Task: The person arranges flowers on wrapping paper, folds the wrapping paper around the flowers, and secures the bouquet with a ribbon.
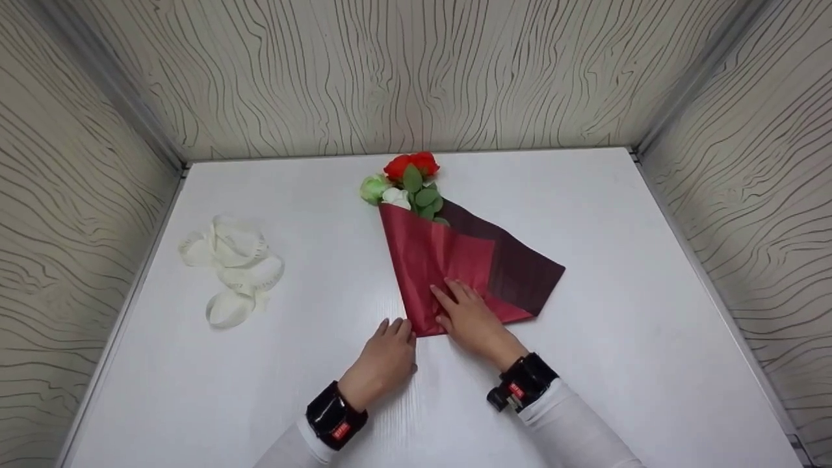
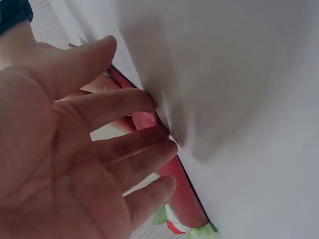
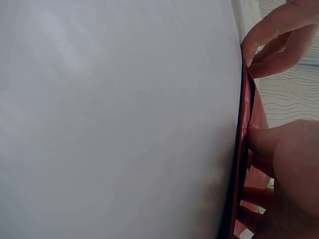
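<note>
A bouquet lies on the white table, partly wrapped in a sheet of red wrapping paper (image 1: 416,273) with a dark reverse side. Red, white and pale green flowers (image 1: 411,166) and green leaves stick out at its far end. My left hand (image 1: 383,357) touches the near left corner of the paper; in the left wrist view its fingers (image 2: 144,139) are nearly straight along the paper's edge. Spread over the front of the wrap, my right hand (image 1: 474,322) presses the paper down. Its thumb (image 3: 264,139) is at the paper's near edge. The stems are hidden inside.
A loose heap of cream ribbon (image 1: 237,260) lies on the left of the table (image 1: 617,214). Wood-patterned panels (image 1: 403,78) enclose the table at the back and both sides. The dark flap (image 1: 526,266) of the paper spreads out to the right.
</note>
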The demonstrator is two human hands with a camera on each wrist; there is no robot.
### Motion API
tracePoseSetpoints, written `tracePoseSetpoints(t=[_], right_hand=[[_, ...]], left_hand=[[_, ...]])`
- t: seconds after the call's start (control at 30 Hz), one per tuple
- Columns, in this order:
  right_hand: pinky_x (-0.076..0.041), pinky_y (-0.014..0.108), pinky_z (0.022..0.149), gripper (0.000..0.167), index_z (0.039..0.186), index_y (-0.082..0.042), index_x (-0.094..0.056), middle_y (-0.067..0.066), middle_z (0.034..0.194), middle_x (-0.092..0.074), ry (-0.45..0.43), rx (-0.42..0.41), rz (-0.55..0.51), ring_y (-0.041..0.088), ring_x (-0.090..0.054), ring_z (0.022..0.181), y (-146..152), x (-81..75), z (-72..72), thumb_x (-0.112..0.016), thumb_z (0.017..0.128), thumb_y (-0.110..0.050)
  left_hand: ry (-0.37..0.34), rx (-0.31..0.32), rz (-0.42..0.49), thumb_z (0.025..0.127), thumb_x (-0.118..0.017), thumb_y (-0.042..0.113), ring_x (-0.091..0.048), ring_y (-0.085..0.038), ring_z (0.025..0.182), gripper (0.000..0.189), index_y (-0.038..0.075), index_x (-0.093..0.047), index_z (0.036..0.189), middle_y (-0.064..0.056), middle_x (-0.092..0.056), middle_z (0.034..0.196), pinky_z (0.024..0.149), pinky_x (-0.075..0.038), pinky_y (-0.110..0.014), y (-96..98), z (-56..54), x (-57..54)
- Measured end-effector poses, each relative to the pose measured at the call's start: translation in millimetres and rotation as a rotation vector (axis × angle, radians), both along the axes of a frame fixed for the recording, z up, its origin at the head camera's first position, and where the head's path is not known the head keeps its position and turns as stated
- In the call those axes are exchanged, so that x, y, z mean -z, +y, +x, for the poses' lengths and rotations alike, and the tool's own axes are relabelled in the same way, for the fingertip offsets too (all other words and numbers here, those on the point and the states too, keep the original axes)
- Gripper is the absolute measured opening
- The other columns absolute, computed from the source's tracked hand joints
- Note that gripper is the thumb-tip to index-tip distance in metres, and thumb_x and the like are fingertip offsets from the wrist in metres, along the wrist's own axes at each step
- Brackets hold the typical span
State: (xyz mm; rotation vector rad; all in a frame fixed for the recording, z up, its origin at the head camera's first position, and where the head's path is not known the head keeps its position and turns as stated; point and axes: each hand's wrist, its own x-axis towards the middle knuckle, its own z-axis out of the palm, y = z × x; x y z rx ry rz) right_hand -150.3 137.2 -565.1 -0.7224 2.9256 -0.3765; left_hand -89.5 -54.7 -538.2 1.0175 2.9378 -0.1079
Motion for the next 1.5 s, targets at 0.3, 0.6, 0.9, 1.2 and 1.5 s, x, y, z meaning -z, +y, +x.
tracePoseSetpoints(t=[0.3, 0.6, 0.9, 1.2, 1.5], right_hand=[[-0.021, 0.044, 0.102, 0.055, 0.138, -0.017, -0.033, 0.014, 0.139, -0.029, -0.003, -0.008, 0.024, 0.033, -0.024, 0.128, 1, -1.4, 1.5, -0.05, 0.089, -0.035], [-0.028, 0.043, 0.099, 0.057, 0.137, -0.02, -0.035, 0.012, 0.138, -0.03, -0.069, -0.028, 0.078, 0.031, -0.027, 0.126, 3, -9.6, 16.0, -0.052, 0.087, -0.039], [-0.037, 0.046, 0.091, 0.052, 0.132, -0.021, -0.044, 0.013, 0.131, -0.038, 0.012, -0.021, 0.043, 0.03, -0.034, 0.121, 3, -15.4, 19.6, -0.056, 0.085, -0.038], [-0.027, 0.049, 0.098, 0.06, 0.138, -0.025, -0.031, 0.012, 0.139, -0.029, -0.014, 0.001, 0.053, 0.033, -0.024, 0.127, 4, -5.2, 9.7, -0.05, 0.086, -0.046], [-0.028, 0.05, 0.097, 0.059, 0.137, -0.023, -0.034, 0.013, 0.138, -0.03, -0.01, -0.018, 0.045, 0.033, -0.025, 0.126, 4, -5.2, 8.5, -0.051, 0.086, -0.045]], left_hand=[[-0.108, 0.025, 0.274, 0.081, -0.063, 0.026, -0.053, -0.02, 0.092, 0.027, 0.003, -0.064, 0.095, -0.006, -0.054, 0.097, 0.09, -0.038, -0.037, -12.7, -20.7, 1.2], [-0.129, -0.054, 0.305, 0.084, -0.06, 0.024, -0.04, -0.029, 0.118, 0.057, -0.002, -0.04, 0.13, -0.02, -0.037, 0.132, 0.095, -0.035, -0.036, -20.1, -46.0, -2.1], [-0.109, -0.111, 0.281, 0.085, -0.057, 0.034, -0.027, -0.032, 0.127, 0.066, -0.003, -0.033, 0.134, -0.022, -0.026, 0.139, 0.099, -0.029, -0.04, -23.4, -64.4, 4.8], [-0.149, -0.179, 0.251, 0.089, -0.045, 0.046, -0.022, -0.03, 0.129, 0.071, -0.002, -0.025, 0.137, -0.019, -0.022, 0.142, 0.101, -0.025, -0.044, -21.0, -85.2, 7.4], [0.061, -0.2, 0.164, 0.087, -0.054, 0.028, -0.046, -0.027, 0.11, 0.044, 0.001, -0.048, 0.122, -0.011, -0.048, 0.118, 0.095, -0.033, -0.046, -19.0, -107.5, 12.1]])
